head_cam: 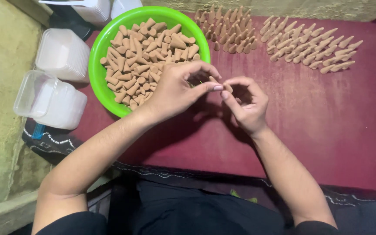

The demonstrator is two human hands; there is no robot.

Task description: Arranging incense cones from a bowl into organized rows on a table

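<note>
My left hand (177,89) and my right hand (248,104) meet fingertip to fingertip over the maroon cloth (327,122), just right of a bright green bowl (96,65). Between the fingertips sits one small tan incense cone (227,87), pinched by both hands; a thin green sliver shows by the left fingers. The bowl is heaped with loose tan cones (149,56). Beyond the hands, two groups of cones lie in rows on the cloth, one at the back centre (229,30) and one at the back right (310,45).
Stacks of clear plastic containers (51,100) lie on the left, with more containers (64,54) behind them and white ones (94,8) at the top. A yellowish floor (1,130) runs along the left. The cloth's embroidered edge (196,172) is near my lap.
</note>
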